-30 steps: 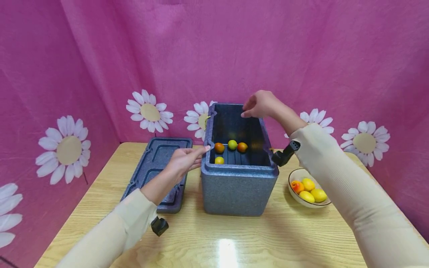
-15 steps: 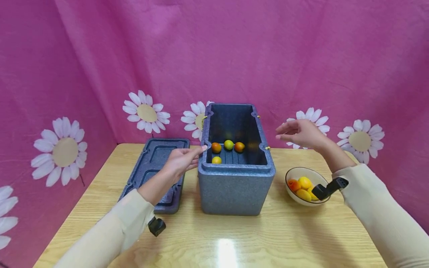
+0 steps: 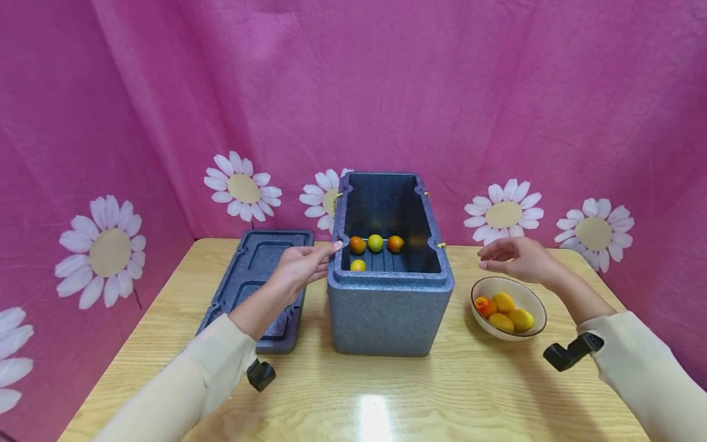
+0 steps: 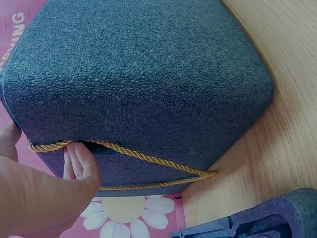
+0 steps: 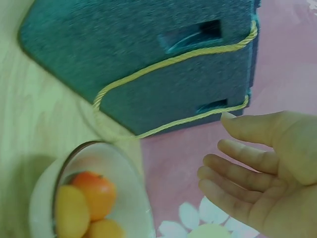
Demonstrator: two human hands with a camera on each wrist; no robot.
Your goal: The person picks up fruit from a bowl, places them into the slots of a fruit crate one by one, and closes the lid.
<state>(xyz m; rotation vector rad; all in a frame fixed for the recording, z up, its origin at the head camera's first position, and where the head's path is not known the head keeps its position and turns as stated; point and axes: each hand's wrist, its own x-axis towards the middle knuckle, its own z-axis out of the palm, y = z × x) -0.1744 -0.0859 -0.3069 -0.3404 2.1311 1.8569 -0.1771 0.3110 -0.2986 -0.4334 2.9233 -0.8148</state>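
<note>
A dark grey foam cooler box [image 3: 386, 319] stands mid-table with no lid on it. Several round yellow and orange-red fruits [image 3: 375, 244] lie on its floor. My left hand [image 3: 301, 270] grips the box's left wall, thumb on the rim; in the left wrist view its fingers [image 4: 81, 161] reach in at the side slot beside a gold rope [image 4: 153, 159]. Over the back of a cream bowl [image 3: 480, 331] hovers my right hand [image 3: 521, 261], holding nothing, fingers loosely bent. Inside the bowl are an orange-red fruit [image 5: 96, 193] and several yellow fruits [image 3: 521, 319].
Left of the box, the grey foam lid [image 3: 265, 255] lies on the wooden table [image 3: 342, 393]. A pink curtain [image 3: 386, 92] with white daisies hangs behind and along the sides. A gold rope [image 5: 173, 60] loops down the box's right side, close to the bowl.
My right hand has travelled from above the box's right rim, out to the right and down over the bowl. The left hand keeps its place on the box's left wall.
</note>
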